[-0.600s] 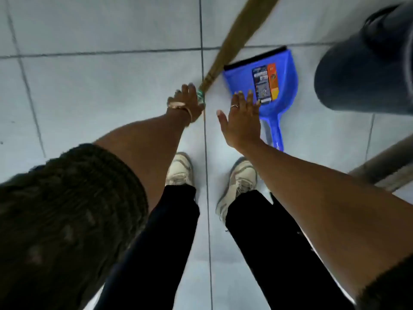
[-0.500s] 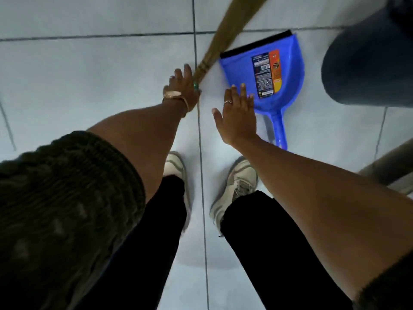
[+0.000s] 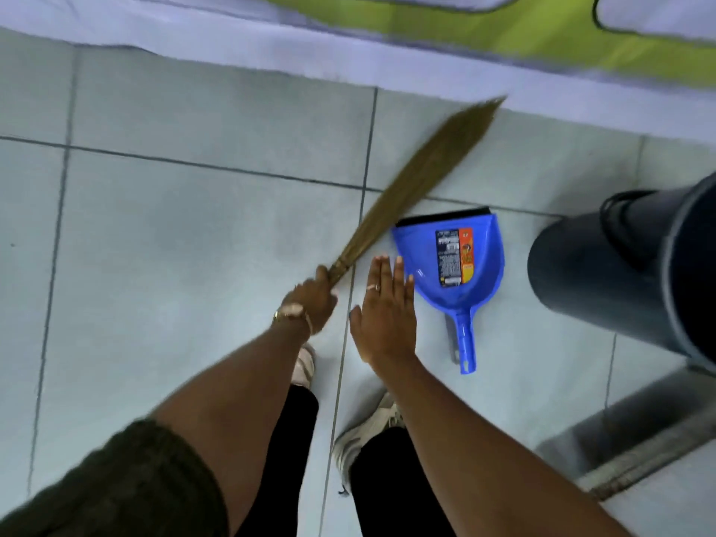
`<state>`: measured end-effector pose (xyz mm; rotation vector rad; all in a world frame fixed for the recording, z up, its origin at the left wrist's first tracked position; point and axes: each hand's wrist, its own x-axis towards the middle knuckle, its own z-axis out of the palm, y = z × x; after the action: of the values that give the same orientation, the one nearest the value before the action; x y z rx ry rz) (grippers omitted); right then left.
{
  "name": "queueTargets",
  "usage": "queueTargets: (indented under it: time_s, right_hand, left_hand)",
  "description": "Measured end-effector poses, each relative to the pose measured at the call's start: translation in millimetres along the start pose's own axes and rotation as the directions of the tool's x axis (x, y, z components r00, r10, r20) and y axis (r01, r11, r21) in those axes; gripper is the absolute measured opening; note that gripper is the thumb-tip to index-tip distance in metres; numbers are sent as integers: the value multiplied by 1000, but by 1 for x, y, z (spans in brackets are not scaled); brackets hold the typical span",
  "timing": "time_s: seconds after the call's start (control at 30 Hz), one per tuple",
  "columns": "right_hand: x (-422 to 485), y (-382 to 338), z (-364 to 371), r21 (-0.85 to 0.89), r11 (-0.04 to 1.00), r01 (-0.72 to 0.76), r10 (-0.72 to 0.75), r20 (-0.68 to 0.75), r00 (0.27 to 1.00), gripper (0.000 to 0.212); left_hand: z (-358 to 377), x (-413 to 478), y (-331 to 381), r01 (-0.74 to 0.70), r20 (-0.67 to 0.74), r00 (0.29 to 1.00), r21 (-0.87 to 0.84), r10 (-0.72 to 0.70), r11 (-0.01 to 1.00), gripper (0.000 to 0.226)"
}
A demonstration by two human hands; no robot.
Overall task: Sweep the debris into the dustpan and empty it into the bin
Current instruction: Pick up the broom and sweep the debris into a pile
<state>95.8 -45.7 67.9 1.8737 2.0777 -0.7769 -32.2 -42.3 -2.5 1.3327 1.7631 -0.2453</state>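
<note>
Broom (image 3: 418,188) in the left hand (image 3: 312,300), fingers clamped on its bound neck, now shows its full brush angled toward the upper right of the frame, where moments ago only its lower part was in view. The right hand (image 3: 383,319) hovers empty, fingers straight and close together, just left of the blue dustpan (image 3: 451,265) lying flat at centre right. No debris is discernible. The dark bin (image 3: 604,273) crowds the right edge; open tile lies to the left.
</note>
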Motion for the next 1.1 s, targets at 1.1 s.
queueTargets:
  time_s: [1.1]
  right_hand:
    - [-156, -485, 0, -277, 537, 797, -638, 484, 598, 76]
  left_hand:
    - [-136, -359, -427, 328, -82, 259, -930, -963, 167, 47]
